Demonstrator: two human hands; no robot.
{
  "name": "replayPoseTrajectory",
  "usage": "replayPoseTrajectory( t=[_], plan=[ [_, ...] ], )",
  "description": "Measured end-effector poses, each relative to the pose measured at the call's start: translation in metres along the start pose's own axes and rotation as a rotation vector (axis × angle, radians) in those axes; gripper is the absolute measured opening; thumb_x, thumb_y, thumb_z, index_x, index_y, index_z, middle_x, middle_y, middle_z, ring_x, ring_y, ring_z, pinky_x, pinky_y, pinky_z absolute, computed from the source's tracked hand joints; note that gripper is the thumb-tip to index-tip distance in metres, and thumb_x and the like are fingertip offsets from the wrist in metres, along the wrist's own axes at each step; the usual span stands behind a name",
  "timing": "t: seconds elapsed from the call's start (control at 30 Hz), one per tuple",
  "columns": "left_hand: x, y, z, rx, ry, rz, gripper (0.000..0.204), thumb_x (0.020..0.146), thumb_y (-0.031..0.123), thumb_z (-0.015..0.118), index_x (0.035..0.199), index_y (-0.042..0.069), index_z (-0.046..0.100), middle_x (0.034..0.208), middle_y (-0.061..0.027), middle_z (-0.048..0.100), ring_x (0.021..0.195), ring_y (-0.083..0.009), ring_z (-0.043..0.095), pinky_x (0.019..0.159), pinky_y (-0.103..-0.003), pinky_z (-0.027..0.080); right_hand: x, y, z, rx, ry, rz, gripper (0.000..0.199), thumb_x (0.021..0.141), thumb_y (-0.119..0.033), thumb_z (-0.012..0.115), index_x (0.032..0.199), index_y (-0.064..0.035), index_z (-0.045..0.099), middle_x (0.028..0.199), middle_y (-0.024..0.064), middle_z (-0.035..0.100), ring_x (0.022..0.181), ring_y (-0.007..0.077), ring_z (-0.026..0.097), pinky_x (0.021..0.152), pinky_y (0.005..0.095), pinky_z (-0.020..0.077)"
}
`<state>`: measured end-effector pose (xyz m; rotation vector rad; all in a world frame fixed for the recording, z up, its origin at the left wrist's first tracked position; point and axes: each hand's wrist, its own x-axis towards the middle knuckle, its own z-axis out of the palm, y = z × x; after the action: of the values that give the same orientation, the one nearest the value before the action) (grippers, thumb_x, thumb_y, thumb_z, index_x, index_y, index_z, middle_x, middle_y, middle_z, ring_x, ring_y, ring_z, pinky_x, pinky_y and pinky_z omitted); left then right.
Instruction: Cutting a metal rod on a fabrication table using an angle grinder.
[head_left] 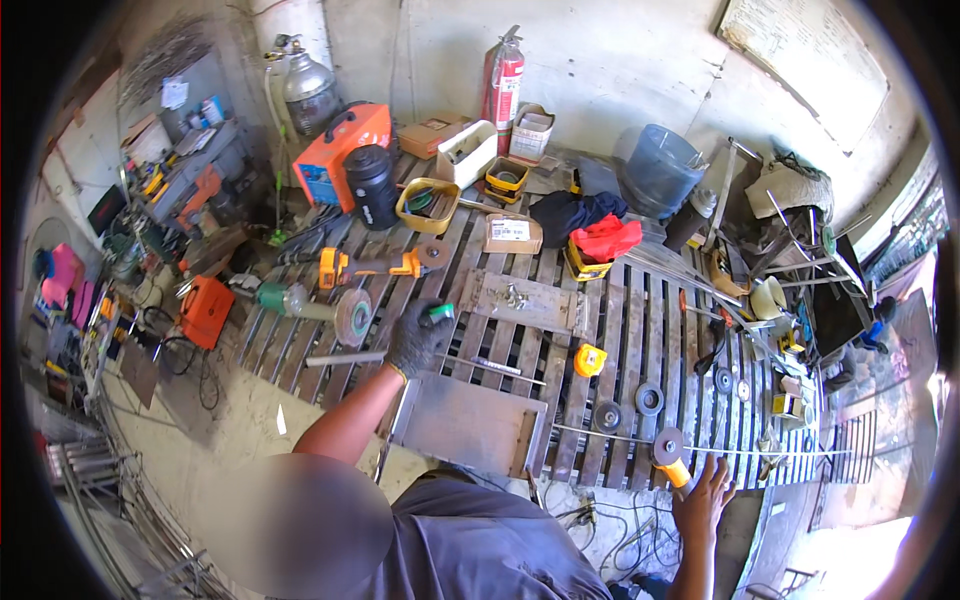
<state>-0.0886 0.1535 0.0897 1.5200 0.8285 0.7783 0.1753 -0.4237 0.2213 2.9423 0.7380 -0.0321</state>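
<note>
My left hand [415,343], in a dark glove, is closed over the slatted metal table, with a small green object [441,313] at its fingers; its kind I cannot make out. Below it lies a flat metal plate with a raised rim [470,420], and a thin rod [495,367] passes to its right. My bare right hand [703,497] is at the front edge on the right, fingers spread. Right beside it is a yellow angle grinder [679,472] with a dark disc facing up; whether the palm touches it I cannot tell.
On the slatted table [622,340] lie a yellow cordless grinder [375,266], a green grinder [300,302], a yellow tape measure [590,360] and loose discs [649,399]. Boxes, an orange welding machine [345,155] and a fire extinguisher [503,85] stand behind. Cables [625,535] trail below the front edge.
</note>
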Motion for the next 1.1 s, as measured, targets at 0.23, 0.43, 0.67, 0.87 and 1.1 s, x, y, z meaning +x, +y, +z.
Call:
replayPoseTrajectory(
  t=[0.23, 0.43, 0.67, 0.87, 1.1],
  plan=[
    [0.212, -0.019, -0.004, 0.194, 0.246, 0.199, 0.038, 0.086, 0.024, 0.093, 0.109, 0.006, 0.069, 0.095, -0.0067, 0.075, 0.088, -0.0186, 0.071, 0.082, -0.038, 0.057, -0.084, -0.057, 0.023, -0.064, -0.280, -0.047, 0.104, 0.078, -0.032, 0.096, 0.165, -0.0023, 0.046, 0.168, 0.0304, 0.040, 0.162, 0.0485, 0.036, 0.132, 0.0713, 0.0216],
    [0.423, -0.007, -0.002, 0.232, 0.637, 0.188, 0.041, 0.094, 0.036, 0.083, 0.109, 0.006, 0.060, 0.099, -0.0197, 0.073, 0.092, -0.0440, 0.072, 0.087, -0.054, 0.056, -0.137, -0.064, 0.049, 0.167, -0.651, 0.265, 0.091, 0.078, -0.040, 0.094, 0.155, -0.0051, 0.060, 0.159, 0.0264, 0.057, 0.147, 0.0425, 0.055, 0.123, 0.0620, 0.0409],
    [0.642, -0.024, -0.029, 0.451, 0.675, 0.149, 0.036, 0.087, 0.025, 0.084, 0.108, 0.008, 0.061, 0.105, -0.0213, 0.077, 0.101, -0.0455, 0.077, 0.088, -0.056, 0.060, -0.190, -0.024, 0.105, 0.269, -0.744, 0.548, 0.070, 0.088, -0.033, 0.082, 0.149, -0.0062, 0.064, 0.147, 0.0221, 0.065, 0.133, 0.0379, 0.062, 0.113, 0.0579, 0.0473],
    [0.742, -0.053, -0.054, 0.737, 0.490, 0.120, 0.038, 0.089, 0.019, 0.081, 0.124, 0.015, 0.069, 0.122, -0.0228, 0.080, 0.113, -0.0439, 0.078, 0.094, -0.055, 0.062, -0.241, 0.014, 0.122, 0.332, -0.793, 0.708, 0.053, 0.096, -0.027, 0.072, 0.145, -0.0071, 0.067, 0.137, 0.0184, 0.072, 0.121, 0.0340, 0.069, 0.104, 0.0544, 0.0528],
    [0.797, -0.083, -0.075, 0.937, 0.279, -0.011, 0.048, 0.104, 0.033, 0.072, 0.150, 0.023, 0.063, 0.131, -0.0260, 0.077, 0.128, -0.0435, 0.074, 0.110, -0.055, 0.057, -0.248, 0.032, 0.080, 0.784, -0.795, 0.739, 0.037, 0.106, -0.020, 0.061, 0.140, -0.0083, 0.071, 0.126, 0.0142, 0.080, 0.107, 0.0294, 0.076, 0.093, 0.0502, 0.0593]
  ],
)
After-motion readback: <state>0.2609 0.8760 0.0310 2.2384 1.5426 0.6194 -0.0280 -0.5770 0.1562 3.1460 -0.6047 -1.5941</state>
